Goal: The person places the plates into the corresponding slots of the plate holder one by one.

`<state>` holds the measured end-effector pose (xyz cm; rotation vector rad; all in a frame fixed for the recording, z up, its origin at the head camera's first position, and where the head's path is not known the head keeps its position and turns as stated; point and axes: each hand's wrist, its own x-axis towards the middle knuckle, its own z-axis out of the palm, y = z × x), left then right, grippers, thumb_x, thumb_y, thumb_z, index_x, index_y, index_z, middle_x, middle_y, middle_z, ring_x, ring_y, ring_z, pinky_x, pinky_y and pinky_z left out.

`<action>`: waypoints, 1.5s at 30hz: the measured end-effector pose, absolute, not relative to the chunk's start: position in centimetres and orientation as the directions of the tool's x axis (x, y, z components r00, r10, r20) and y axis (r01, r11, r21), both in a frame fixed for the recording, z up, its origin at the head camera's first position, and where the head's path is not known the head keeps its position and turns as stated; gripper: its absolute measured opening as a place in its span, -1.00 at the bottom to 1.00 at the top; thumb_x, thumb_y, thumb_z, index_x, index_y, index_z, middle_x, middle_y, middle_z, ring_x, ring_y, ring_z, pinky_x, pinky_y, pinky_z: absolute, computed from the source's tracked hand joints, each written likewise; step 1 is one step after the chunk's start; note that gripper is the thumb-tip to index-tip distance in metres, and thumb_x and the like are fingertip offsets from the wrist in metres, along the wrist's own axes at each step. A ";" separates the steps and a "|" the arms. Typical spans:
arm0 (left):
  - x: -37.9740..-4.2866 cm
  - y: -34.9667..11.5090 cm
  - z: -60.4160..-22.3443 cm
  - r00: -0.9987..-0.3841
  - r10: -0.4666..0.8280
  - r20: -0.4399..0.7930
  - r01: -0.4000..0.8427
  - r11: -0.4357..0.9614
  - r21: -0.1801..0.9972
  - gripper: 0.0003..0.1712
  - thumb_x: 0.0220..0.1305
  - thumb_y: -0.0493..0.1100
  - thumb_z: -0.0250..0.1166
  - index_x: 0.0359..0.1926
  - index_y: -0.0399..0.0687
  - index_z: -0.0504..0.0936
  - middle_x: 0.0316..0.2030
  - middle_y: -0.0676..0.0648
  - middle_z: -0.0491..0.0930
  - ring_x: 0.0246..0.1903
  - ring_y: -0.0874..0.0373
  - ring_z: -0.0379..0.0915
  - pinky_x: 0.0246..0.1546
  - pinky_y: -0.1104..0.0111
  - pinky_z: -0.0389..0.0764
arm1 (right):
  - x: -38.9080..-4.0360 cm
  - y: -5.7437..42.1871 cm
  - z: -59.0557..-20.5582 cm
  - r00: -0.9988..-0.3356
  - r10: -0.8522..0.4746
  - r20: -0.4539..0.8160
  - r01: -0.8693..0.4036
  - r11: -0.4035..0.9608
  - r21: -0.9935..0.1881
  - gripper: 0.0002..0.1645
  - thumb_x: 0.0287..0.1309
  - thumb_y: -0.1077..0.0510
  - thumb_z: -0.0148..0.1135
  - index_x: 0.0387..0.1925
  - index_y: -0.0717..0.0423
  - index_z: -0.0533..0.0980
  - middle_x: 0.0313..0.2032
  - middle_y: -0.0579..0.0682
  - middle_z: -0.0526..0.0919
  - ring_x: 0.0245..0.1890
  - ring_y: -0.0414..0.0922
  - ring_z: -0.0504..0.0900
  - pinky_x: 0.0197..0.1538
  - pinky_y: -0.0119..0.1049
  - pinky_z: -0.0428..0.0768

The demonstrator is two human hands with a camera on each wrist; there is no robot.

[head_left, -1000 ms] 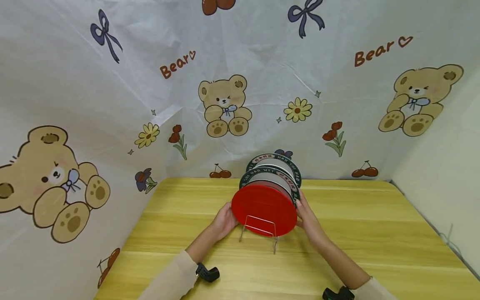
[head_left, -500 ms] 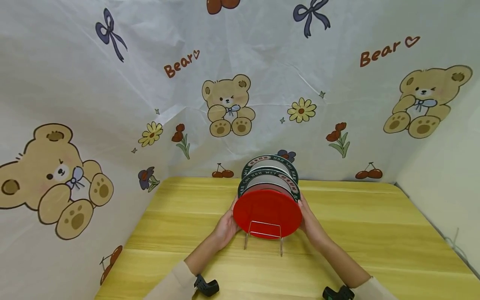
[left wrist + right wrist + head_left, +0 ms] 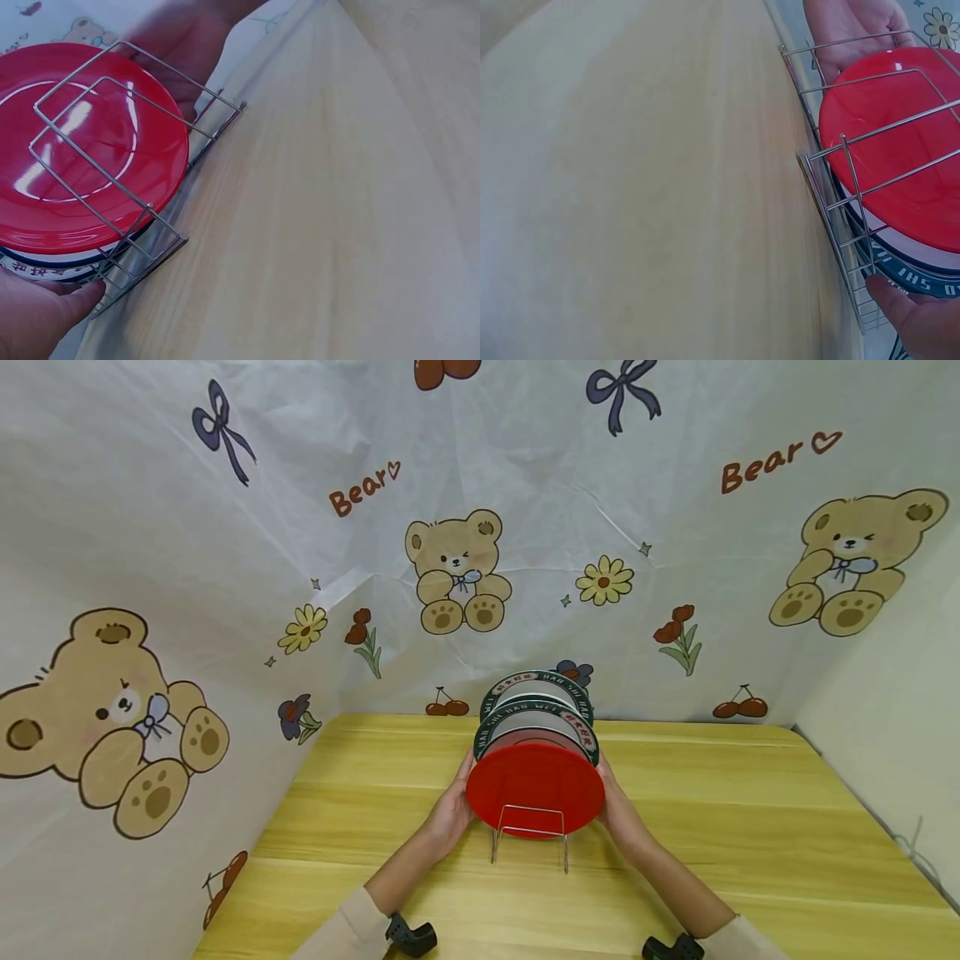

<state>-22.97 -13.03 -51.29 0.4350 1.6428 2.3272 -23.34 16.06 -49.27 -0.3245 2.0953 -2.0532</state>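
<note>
A wire plate rack point(image 3: 534, 808) stands on the table, holding a red plate point(image 3: 534, 781) at the front. Behind it are a pinkish plate and white plates with dark green lettered rims point(image 3: 491, 735), all leaning upright. My left hand point(image 3: 448, 818) grips the rack's left side, its thumb point(image 3: 84, 298) against the base wires in the left wrist view. On the other side my right hand point(image 3: 622, 818) holds the rack, its thumb point(image 3: 885, 294) at the lower wires in the right wrist view. The plates partly hide the fingers of both hands.
The wooden table point(image 3: 360, 777) extends to both sides of the rack. Close behind hangs a white cloth point(image 3: 525, 510) printed with bears and flowers. A pale wall point(image 3: 900, 718) borders the right side, with a thin cable point(image 3: 917, 852) near the table edge.
The rack with its plates has turned from a slant to face nearly straight toward me, the back plates swinging left. My left hand has shifted forward along the side; both hands stay on it.
</note>
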 end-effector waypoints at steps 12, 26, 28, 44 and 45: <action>-23.4 -14.1 -51.5 -0.949 0.312 0.031 -0.040 -0.219 0.975 -0.32 0.64 0.00 -0.20 0.63 0.07 -0.15 0.55 -0.22 0.08 0.47 -0.23 0.10 0.44 -0.12 0.16 | -22.9 16.7 -48.6 -0.966 -0.259 -0.025 -0.014 0.146 -0.989 -0.25 0.63 -0.21 -0.46 0.64 -0.07 -0.27 0.59 0.18 -0.13 0.44 0.24 0.17 0.26 -0.12 0.48; -26.9 -20.5 -47.4 -0.936 0.328 0.128 0.177 0.124 0.976 -0.36 0.64 -0.14 -0.05 0.61 0.10 0.01 0.52 -0.28 0.12 0.48 -0.23 0.08 0.32 -0.23 0.28 | -24.6 21.8 -44.8 -0.950 -0.273 0.149 -0.232 0.304 -0.924 -0.26 0.65 -0.13 -0.53 0.60 0.21 -0.19 0.50 0.47 0.01 0.47 0.40 0.08 0.26 0.25 0.41; -27.5 -21.3 -46.7 -0.933 0.325 0.152 0.218 0.177 0.960 -0.35 0.64 -0.14 -0.04 0.62 0.11 -0.02 0.53 -0.27 0.10 0.49 -0.25 0.06 0.34 -0.22 0.25 | -24.8 22.6 -43.7 -0.945 -0.281 0.168 -0.261 0.339 -0.904 -0.26 0.66 -0.11 -0.53 0.60 0.22 -0.20 0.50 0.48 0.00 0.47 0.42 0.06 0.26 0.29 0.39; -31.4 -25.5 -39.6 -0.927 0.224 0.299 0.371 0.662 0.651 -0.17 0.55 0.20 0.06 0.63 0.10 -0.06 0.60 -0.12 -0.07 0.53 -0.23 -0.08 0.37 -0.30 0.14 | -27.3 28.9 -37.4 -0.932 -0.250 0.263 -0.363 0.673 -0.645 -0.21 0.62 -0.18 -0.32 0.63 -0.06 -0.32 0.55 0.39 -0.13 0.47 0.47 -0.02 0.33 0.51 0.04; -31.7 -25.6 -39.1 -0.925 0.215 0.312 0.370 0.694 0.617 -0.17 0.54 0.20 0.06 0.63 0.09 -0.05 0.60 -0.15 -0.07 0.53 -0.24 -0.08 0.37 -0.31 0.13 | -27.5 29.1 -37.3 -0.931 -0.246 0.268 -0.363 0.680 -0.637 -0.20 0.62 -0.18 -0.30 0.63 -0.06 -0.33 0.56 0.37 -0.16 0.49 0.45 -0.08 0.35 0.50 0.00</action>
